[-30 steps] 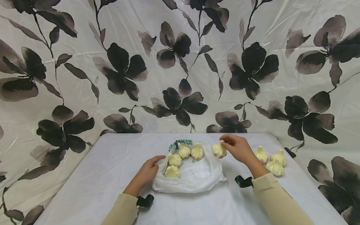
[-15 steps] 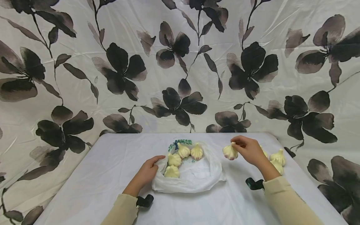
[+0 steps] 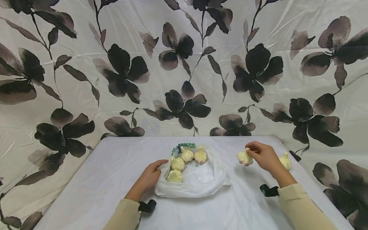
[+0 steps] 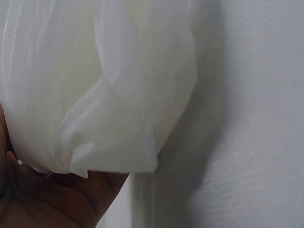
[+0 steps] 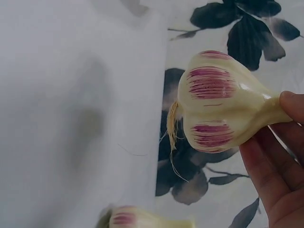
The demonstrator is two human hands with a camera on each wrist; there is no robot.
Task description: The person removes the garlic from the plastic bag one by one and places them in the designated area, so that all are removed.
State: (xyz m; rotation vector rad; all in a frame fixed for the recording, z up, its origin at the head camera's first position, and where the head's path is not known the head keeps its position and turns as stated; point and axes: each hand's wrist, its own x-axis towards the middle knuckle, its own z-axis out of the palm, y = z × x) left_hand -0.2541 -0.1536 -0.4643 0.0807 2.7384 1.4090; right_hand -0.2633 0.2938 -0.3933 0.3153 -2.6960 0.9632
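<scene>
While our left hand [image 3: 150, 175] is gripping the left edge of the white plastic bag [image 3: 191, 190], probably for holding its mouth wide, our right hand [image 3: 264, 155] is pinching one garlic bulb [image 3: 245, 158] by its narrow neck, which is seemingly giving the easiest hold. This bulb is hanging above the desk [image 3: 115, 166], to the right of the bag and apart from it. Inside the bag, four other bulbs [image 3: 177, 164] are lying along the left and far sides
</scene>
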